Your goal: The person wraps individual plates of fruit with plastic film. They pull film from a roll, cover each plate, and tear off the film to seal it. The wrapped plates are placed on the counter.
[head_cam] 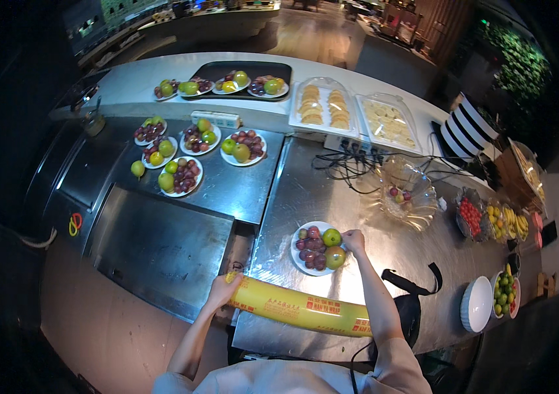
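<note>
My left hand (225,290) is closed on the left end of a yellow roll of plastic wrap (294,305), which lies across the near side of the steel counter. Beyond the roll, a white plate (320,271) holds dark red grapes (313,248), a green fruit (331,237) and a brownish-green round fruit (335,257). My right hand (354,241) is at the plate's right edge, by the green fruit; its fingers are drawn together. Whether they pinch the clear film or the rim is too small to tell. My right forearm hides the roll's right end.
Several film-covered fruit plates (181,177) stand at the upper left. Black cables (353,162) lie behind a clear fluted bowl (407,197). A black strapped item (407,310) and a white bowl (476,304) are at right. Covered food trays (324,106) stand on the raised ledge.
</note>
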Demonstrator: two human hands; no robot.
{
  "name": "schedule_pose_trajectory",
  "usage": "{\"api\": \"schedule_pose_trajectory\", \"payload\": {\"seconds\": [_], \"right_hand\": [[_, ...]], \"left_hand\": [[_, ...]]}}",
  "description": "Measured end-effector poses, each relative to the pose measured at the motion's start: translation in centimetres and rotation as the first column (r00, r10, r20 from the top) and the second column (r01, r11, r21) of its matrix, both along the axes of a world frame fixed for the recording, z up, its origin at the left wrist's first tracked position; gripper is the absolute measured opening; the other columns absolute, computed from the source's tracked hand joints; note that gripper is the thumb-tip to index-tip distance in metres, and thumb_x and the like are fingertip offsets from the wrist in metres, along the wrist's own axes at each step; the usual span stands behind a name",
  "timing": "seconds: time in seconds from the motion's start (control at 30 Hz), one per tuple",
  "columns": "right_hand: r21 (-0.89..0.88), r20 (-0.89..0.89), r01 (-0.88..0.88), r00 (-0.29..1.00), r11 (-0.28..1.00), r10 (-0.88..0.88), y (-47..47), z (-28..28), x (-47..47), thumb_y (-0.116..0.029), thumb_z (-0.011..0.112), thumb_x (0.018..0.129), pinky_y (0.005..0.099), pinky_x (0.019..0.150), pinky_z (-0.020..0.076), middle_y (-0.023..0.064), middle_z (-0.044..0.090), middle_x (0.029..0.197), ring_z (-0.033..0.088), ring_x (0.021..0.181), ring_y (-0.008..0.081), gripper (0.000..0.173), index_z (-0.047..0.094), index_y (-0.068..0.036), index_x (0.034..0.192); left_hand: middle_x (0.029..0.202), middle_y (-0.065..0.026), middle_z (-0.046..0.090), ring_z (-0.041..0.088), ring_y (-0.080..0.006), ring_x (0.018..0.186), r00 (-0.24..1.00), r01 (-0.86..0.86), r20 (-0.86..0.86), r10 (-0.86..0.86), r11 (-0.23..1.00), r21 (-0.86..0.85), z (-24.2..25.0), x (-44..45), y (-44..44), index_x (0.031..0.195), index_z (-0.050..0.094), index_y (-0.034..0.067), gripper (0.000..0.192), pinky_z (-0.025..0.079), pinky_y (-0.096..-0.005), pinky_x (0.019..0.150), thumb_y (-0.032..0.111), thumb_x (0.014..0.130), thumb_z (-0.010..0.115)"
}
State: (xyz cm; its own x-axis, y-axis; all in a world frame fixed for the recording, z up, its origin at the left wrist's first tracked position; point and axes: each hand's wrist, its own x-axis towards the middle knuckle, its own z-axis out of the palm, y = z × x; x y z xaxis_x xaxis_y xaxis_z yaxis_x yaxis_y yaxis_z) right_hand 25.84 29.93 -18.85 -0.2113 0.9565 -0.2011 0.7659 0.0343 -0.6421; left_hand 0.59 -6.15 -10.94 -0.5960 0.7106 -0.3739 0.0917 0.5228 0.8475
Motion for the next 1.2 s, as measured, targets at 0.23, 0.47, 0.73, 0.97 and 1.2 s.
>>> {"api": "schedule_pose_trajectory", "payload": {"seconds": [0.23, 0.47, 0.73, 0.97, 1.2], "right_hand": [[-0.148, 0.066, 0.011, 0.998, 0.989, -0.001, -1.2, 3.6, -1.1, -0.021, 0.063, 0.073, 0.0368, 0.067, 0.0505, 0.0159, 0.066, 0.076, 0.064, 0.073, 0.0285, 0.017, 0.07, -0.006, 0.078], [0.162, -0.252, -0.625, 0.722, 0.763, 0.645, -12.2, 10.9, -10.2, -0.006, 0.053, 0.081, 0.0341, 0.059, 0.0491, 0.018, 0.062, 0.088, 0.061, 0.065, 0.0234, 0.029, 0.058, -0.005, 0.109], [-0.356, -0.075, -0.916, 0.227, 0.187, 0.971, -19.9, 7.6, -21.6, -0.016, 0.047, 0.085, 0.0343, 0.048, 0.05, 0.0135, 0.062, 0.059, 0.062, 0.05, 0.0227, 0.024, 0.06, 0.004, 0.081], [-0.174, 0.199, -0.957, 0.196, 0.231, 0.96, -20.8, 6.6, -21.5, -0.015, 0.061, 0.07, 0.0432, 0.063, 0.0507, 0.0219, 0.064, 0.075, 0.063, 0.07, 0.0356, 0.02, 0.066, 0.003, 0.075], [-0.133, -0.073, -0.772, 0.632, 0.621, 0.771, -19.9, 3.6, -17.3, -0.025, 0.057, 0.084, 0.0417, 0.076, 0.0482, 0.0241, 0.06, 0.098, 0.059, 0.09, 0.0368, 0.038, 0.055, 0.002, 0.111]], "left_hand": [[0.068, -0.0108, 0.065, 0.062, -0.0161, 0.063, 0.997, 0.072, 0.003, -0.072, 0.997, 0.028, -1.3, -0.4, -0.9, 0.081, 0.064, -0.004, 0.042, 0.048, -0.0321, 0.057, 0.038, 0.084, 0.059], [0.072, -0.0137, 0.066, 0.065, -0.0205, 0.069, 0.999, 0.038, -0.023, -0.037, 0.996, 0.076, -1.4, 0.4, -1.2, 0.084, 0.065, -0.002, 0.041, 0.048, -0.0334, 0.061, 0.039, 0.084, 0.058], [0.076, -0.0146, 0.066, 0.065, -0.0208, 0.072, 0.999, 0.031, -0.021, -0.028, 0.99, 0.14, -1.1, 0.3, -1.5, 0.089, 0.064, -0.002, 0.036, 0.049, -0.0331, 0.064, 0.034, 0.085, 0.059], [0.076, -0.0124, 0.066, 0.064, -0.0178, 0.071, 0.999, 0.043, -0.008, -0.042, 0.995, 0.087, -0.7, 0.4, -1.1, 0.089, 0.064, -0.002, 0.035, 0.049, -0.0321, 0.064, 0.032, 0.085, 0.059], [0.073, -0.013, 0.066, 0.064, -0.0187, 0.067, 0.996, -0.018, -0.087, 0.029, 0.992, 0.124, -1.0, 0.8, -1.6, 0.088, 0.065, -0.001, 0.032, 0.048, -0.0325, 0.061, 0.031, 0.084, 0.059]]}}
